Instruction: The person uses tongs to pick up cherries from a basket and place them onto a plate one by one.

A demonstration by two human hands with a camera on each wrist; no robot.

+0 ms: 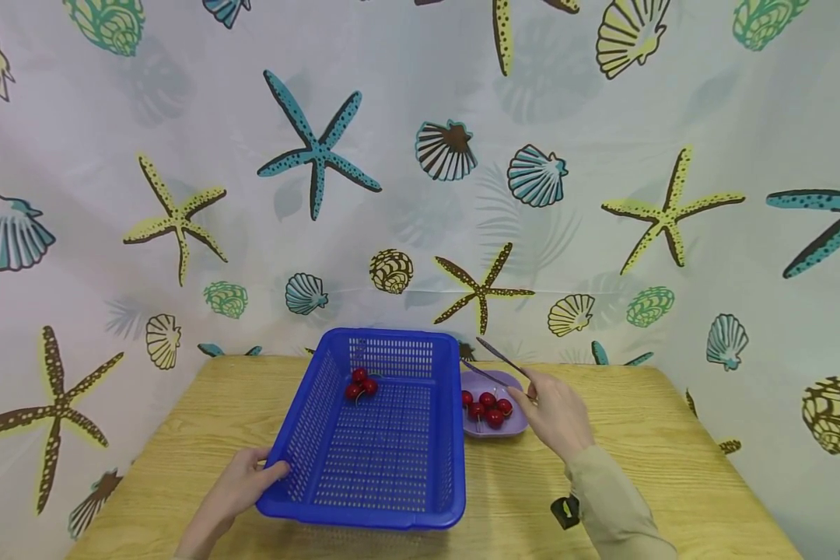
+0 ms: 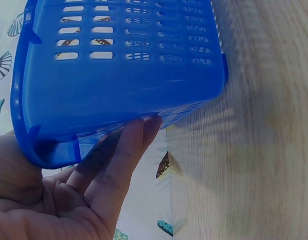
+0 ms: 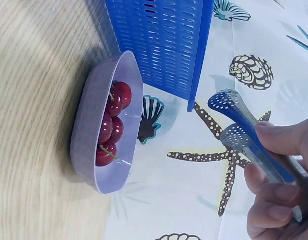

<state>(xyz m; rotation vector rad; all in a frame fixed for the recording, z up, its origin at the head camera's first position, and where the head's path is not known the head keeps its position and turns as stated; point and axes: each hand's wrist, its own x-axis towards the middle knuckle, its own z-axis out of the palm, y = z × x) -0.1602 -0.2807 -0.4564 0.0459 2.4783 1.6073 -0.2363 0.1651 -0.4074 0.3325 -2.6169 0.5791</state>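
Observation:
My left hand [image 1: 241, 482] grips the near left corner of a blue plastic basket [image 1: 385, 451], thumb over the rim and fingers under it along the outer wall [image 2: 128, 95]. Three red cherries [image 1: 369, 386] lie together toward the basket's far left. In my right hand [image 1: 556, 412] are metal tongs [image 3: 236, 137] with perforated tips, their two arms apart and nothing between them. The tongs are raised over a lavender bowl [image 3: 86, 135], which stands close against the basket's right side. Several red cherries [image 1: 495, 418] with stems sit inside the bowl.
Basket and bowl stand on a light wood-grain table [image 1: 630, 435]. Behind and at both sides hangs a white curtain [image 1: 392, 218] printed with starfish and shells. A small black object [image 1: 565, 512] shows beside the right sleeve [image 1: 612, 498].

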